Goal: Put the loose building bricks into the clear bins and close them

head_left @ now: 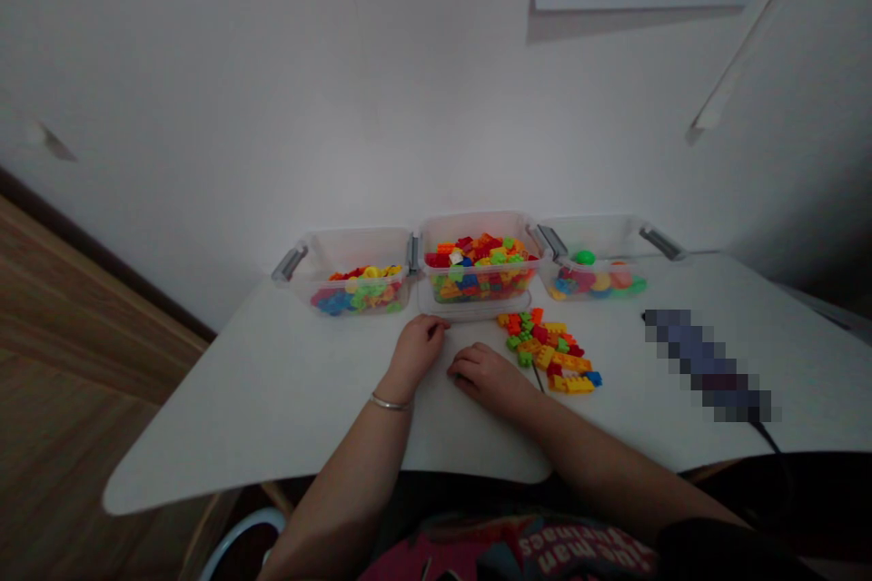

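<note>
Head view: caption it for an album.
Left hand and right hand at a white table, loose toy bricks nearby, three clear bins behind.

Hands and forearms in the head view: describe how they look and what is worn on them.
The left hand and right hand are gloveless, with short, rounded fingers. A thin, silver-coloured bangle circles the left wrist; nothing shows on the right wrist. Dark cloth, probably a sleeve, shows near the right elbow, while the visible left forearm is sleeveless.
</note>
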The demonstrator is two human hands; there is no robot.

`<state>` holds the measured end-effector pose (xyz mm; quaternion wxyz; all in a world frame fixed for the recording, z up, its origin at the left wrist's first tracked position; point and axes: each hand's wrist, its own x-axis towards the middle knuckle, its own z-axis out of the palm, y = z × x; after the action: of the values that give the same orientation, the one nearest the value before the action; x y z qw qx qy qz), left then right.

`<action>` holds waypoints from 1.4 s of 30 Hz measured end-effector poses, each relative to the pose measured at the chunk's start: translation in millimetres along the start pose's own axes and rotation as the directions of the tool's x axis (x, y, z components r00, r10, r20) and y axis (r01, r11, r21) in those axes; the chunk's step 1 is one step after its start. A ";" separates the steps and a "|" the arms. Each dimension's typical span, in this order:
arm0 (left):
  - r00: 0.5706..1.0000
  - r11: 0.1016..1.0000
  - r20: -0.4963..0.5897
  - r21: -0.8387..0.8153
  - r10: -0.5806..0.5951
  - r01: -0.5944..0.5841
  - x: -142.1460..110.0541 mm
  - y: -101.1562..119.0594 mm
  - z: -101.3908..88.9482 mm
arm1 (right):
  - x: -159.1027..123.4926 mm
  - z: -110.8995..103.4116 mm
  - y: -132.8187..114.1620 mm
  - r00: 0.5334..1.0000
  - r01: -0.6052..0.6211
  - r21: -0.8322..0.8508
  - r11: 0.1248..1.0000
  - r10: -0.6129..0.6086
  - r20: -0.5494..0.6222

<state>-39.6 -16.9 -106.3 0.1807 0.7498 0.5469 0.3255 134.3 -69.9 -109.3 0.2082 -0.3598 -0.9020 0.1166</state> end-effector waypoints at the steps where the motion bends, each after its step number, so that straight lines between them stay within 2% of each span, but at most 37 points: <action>1: 1.000 1.000 0.001 -0.002 0.000 0.000 0.0 0.0 -0.2 | -0.6 -0.8 -0.2 1.000 -0.023 -0.006 1.000 0.023 0.001; 5: 1.000 1.000 0.006 -0.008 0.003 -0.003 0.3 0.1 -0.5 | -4.8 -9.1 -4.2 0.996 -0.084 0.041 0.996 0.085 -0.005; 10: 1.000 1.000 0.012 0.000 -0.001 0.001 1.5 -1.4 1.0 | -7.7 -21.3 -6.3 0.992 -0.071 0.087 0.994 0.061 0.114; 14: 1.000 1.000 0.029 0.016 -0.011 0.011 1.6 0.2 0.3 | -7.5 -22.6 -3.9 0.988 -0.105 0.095 0.990 0.093 0.127; 18: 0.999 1.000 0.032 0.019 -0.004 0.004 0.2 3.1 -1.0 | -6.7 -22.9 -1.7 0.991 -0.122 0.119 0.985 0.114 0.069; 21: 0.999 1.000 0.035 0.014 0.013 -0.013 -0.3 2.6 -0.2 | -1.8 -33.7 1.8 0.985 -0.121 0.173 0.977 0.140 -0.102; 23: 0.999 1.000 0.046 0.018 0.019 -0.020 -0.1 1.3 0.8 | 5.1 -48.6 6.0 0.940 -0.131 0.218 0.967 0.191 -0.284; 26: 0.998 0.999 0.064 0.037 0.020 -0.022 0.4 -0.4 1.9 | 21.0 -78.0 15.9 0.811 -0.146 0.278 0.949 0.276 -0.516; 31: 0.997 0.998 0.073 0.056 0.021 -0.025 -0.1 0.1 0.2 | 59.1 -115.9 42.7 0.618 -0.244 0.297 0.923 0.384 -0.686; 33: 0.997 0.996 0.074 0.082 0.034 -0.041 -1.1 1.4 -1.3 | 75.6 -122.7 53.6 0.585 -0.282 0.305 0.909 0.416 -0.696; 35: 0.995 0.986 0.078 0.145 0.068 -0.079 -2.7 3.4 -3.0 | 90.0 -126.0 61.3 0.604 -0.333 0.297 0.895 0.444 -0.662; 37: 0.991 0.968 0.088 0.218 0.105 -0.122 -4.5 6.0 -4.3 | 100.8 -127.2 65.0 0.651 -0.397 0.252 0.883 0.464 -0.601; 42: 0.984 0.945 0.120 0.283 0.134 -0.164 -7.2 12.1 -4.9 | 108.9 -126.6 61.5 0.757 -0.511 0.028 0.859 0.465 -0.459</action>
<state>-35.9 -28.1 -97.3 0.0700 0.8227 0.5210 0.2165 158.1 57.6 12.5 0.3552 -0.6092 -0.7081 0.0355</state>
